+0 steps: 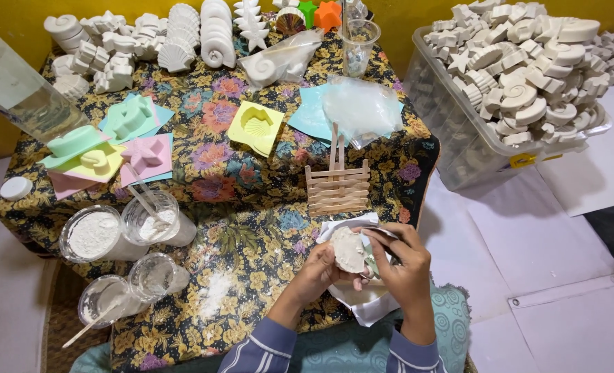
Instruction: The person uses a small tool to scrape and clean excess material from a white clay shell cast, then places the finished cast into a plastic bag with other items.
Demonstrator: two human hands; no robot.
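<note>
Head view is looking down on the tabletop (238, 173), which is wearing a dark floral cloth and stretching away above the grip. Up and to the right of the grip, a clear plastic bin (459, 152) is sitting on the pale floor, heaped with white plaster casts (528, 69). More white casts (148, 41) are lining the far edge, well above and left of the grip. Nearer, up and left, pastel moulds are lying on the cloth: a yellow shell mould (256, 126), a green mould (131, 116) and a pink star mould (146, 153). Far to the left of the grip, clear plastic cups (94, 235) are holding white powder and paste. Just above the grip, a small rack of wooden sticks (337, 186) is lying flat, its long sticks pointing away from the person.

Both hands are meeting low and right of centre. The left hand (318, 269) is cupping a round, off-white plaster piece (349, 250) from the left, fingers closed on it. The right hand (405, 266) is curling over the piece's right edge, fingers closed on it and on a thin greyish mould rim (374, 259). The piece is facing up toward the camera; being roughly round, it is showing no clear long axis. White paper (372, 304) is lying directly under the grip.
</note>
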